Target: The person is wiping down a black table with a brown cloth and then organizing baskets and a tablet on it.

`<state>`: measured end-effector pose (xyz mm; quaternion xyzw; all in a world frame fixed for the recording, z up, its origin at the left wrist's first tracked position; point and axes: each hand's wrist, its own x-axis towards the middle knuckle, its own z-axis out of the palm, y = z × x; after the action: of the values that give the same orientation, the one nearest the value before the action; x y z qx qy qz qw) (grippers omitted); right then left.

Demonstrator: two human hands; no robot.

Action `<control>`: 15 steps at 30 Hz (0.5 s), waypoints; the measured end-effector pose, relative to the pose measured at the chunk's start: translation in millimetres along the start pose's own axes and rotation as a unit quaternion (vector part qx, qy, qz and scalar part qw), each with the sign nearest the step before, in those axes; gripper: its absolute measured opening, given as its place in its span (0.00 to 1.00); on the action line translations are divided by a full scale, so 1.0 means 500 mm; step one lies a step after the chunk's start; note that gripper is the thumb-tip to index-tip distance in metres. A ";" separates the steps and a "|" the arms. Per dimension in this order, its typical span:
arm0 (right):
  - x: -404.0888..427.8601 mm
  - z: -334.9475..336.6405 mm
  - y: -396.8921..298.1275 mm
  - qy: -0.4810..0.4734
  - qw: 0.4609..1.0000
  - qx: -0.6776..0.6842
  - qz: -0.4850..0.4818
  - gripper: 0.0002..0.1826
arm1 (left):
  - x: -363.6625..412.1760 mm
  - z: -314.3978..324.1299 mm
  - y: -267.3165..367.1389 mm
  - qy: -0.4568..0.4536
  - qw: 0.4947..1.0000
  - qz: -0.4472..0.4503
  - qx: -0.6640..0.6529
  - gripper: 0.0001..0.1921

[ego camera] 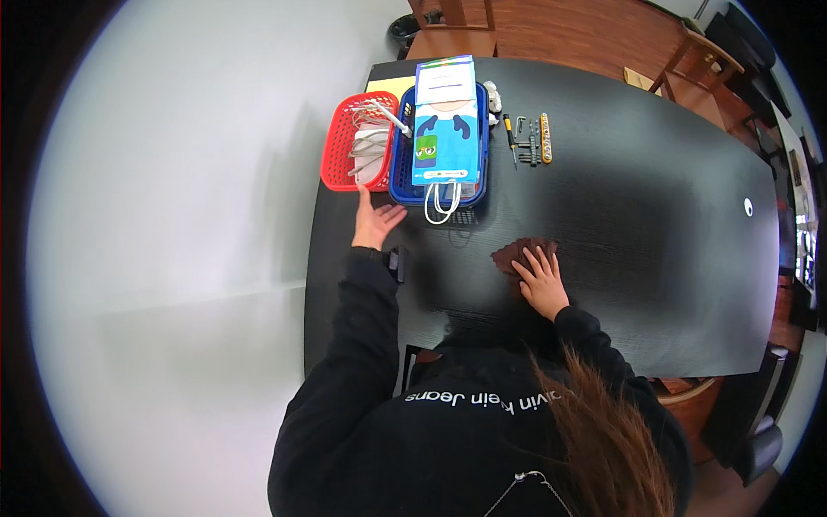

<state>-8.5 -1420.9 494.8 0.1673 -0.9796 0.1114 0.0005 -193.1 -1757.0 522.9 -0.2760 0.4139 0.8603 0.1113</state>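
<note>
My left hand [376, 223] is raised at the front of the two baskets with its fingers apart and nothing in it. Its thumb points up at the front rim of the red plastic basket [331, 152], and its fingertips reach close to the front-left corner of the blue plastic basket [400, 194]. Whether it touches either one cannot be made out. On the black table [601, 226], my right hand [544, 284] holds a dark brown cloth [517, 249] down under spread fingers. Part of the cloth is hidden beneath the palm.
White cables [368, 152] lie in the red basket. A blue paper bag [446, 152] with white handles rests across the blue one. Rightward are a screwdriver [510, 132], several bits [533, 148] and a yellow holder [546, 139]. A dark object [397, 265] sits by my left wrist.
</note>
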 end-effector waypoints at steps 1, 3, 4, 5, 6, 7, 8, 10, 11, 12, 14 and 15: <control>0.008 -0.006 -0.017 0.000 1.000 0.010 -0.009 0.24 | 0.045 -0.064 0.033 -0.003 0.999 -0.012 -0.030 0.54; 0.002 -0.005 -0.014 -0.005 1.000 0.012 -0.002 0.24 | 0.073 -0.061 0.067 0.020 0.998 -0.017 -0.059 0.51; -0.002 -0.004 -0.013 -0.011 1.000 0.010 -0.002 0.24 | 0.079 -0.056 0.075 0.032 0.998 0.009 -0.051 0.45; -0.004 -0.003 -0.013 -0.017 1.000 0.009 -0.001 0.24 | 0.084 -0.053 0.087 0.026 0.998 0.018 -0.055 0.33; -0.002 -0.007 -0.012 -0.018 1.000 0.006 -0.002 0.24 | 0.094 -0.054 0.096 -0.003 0.998 0.041 -0.053 0.26; 0.001 -0.010 -0.014 -0.021 1.000 0.005 -0.006 0.24 | 0.101 -0.058 0.100 -0.031 0.996 0.065 -0.051 0.18; 0.004 -0.012 -0.017 -0.025 1.000 0.003 -0.010 0.25 | 0.104 -0.066 0.105 -0.031 0.996 0.066 -0.054 0.18; 0.006 -0.008 -0.012 -0.025 1.000 -0.006 -0.010 0.25 | 0.102 -0.056 0.107 -0.018 0.996 0.068 -0.048 0.10; 0.007 -0.005 -0.012 -0.026 1.000 -0.009 -0.013 0.25 | 0.096 -0.058 0.107 -0.021 0.996 0.068 -0.051 0.10; 0.008 0.000 -0.013 -0.025 1.000 -0.014 -0.013 0.25 | 0.088 -0.065 0.106 -0.025 0.996 0.067 -0.054 0.09; 0.012 0.011 -0.017 -0.020 1.000 -0.022 -0.008 0.25 | 0.067 -0.089 0.104 -0.040 0.995 0.066 -0.069 0.08; 0.013 0.012 -0.024 -0.022 0.999 -0.022 -0.011 0.25 | 0.054 -0.109 0.107 -0.037 0.995 0.067 -0.071 0.08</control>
<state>-10.7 -1435.3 491.6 0.1801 -0.9798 0.0860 -0.0163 -216.9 -1833.9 514.8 -0.2227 0.3648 0.9028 0.0490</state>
